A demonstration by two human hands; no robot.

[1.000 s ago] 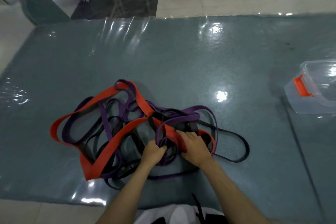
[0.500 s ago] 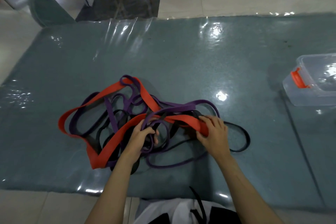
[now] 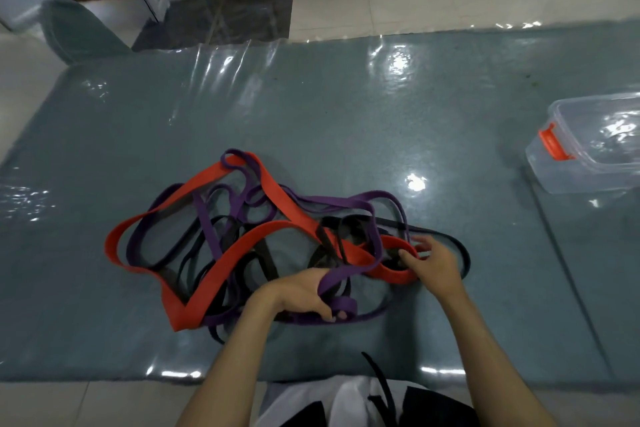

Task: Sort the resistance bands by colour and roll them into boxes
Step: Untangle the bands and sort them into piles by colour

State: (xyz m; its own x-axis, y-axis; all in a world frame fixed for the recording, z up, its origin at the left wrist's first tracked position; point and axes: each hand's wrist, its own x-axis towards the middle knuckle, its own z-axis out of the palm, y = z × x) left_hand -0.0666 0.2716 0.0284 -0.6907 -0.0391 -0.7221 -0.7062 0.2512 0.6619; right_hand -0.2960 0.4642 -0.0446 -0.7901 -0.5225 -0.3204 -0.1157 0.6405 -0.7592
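On the grey-green mat [image 3: 311, 107], my left hand [image 3: 294, 295] has now drawn a purple band [image 3: 341, 305] nearer, fingers curled round it, while my right hand [image 3: 433, 262], fingers loosely spread, touches the red band [image 3: 242, 246]; sorting has barely begun.

No text, label, brand, number or sign can be read anywhere in the head view. The resistance bands [image 3: 263, 239] show only plain orange, purple and black surfaces, and the clear plastic box [image 3: 588, 146] with its orange latch carries no legible marking.
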